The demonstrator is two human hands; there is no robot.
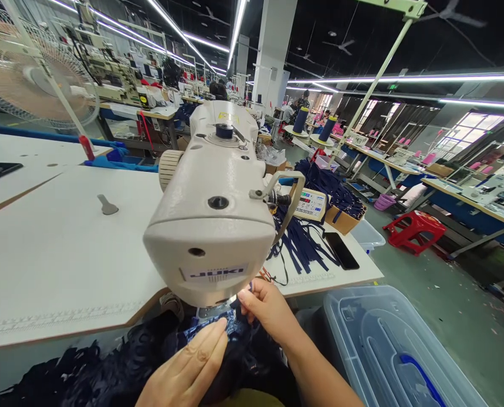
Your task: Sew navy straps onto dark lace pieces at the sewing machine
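A white sewing machine (209, 226) fills the middle of the view, its lamp lighting the needle area from below the head. Dark navy lace fabric (235, 327) lies under the machine head, and a bunched mass of it spreads down to the left. My left hand (192, 364) rests on the fabric just in front of the needle area, fingers stretched out and lying flat. To the right of the needle, my right hand (266, 308) pinches a dark edge of the fabric between thumb and fingertips. The needle itself is hidden behind the machine head.
Navy strips (298, 243), a control panel (309, 203) and a black phone (340, 250) sit right of the machine. A lidded clear plastic bin (387, 339) stands at the lower right. A small metal tool (108, 205) lies on the white table (65, 254).
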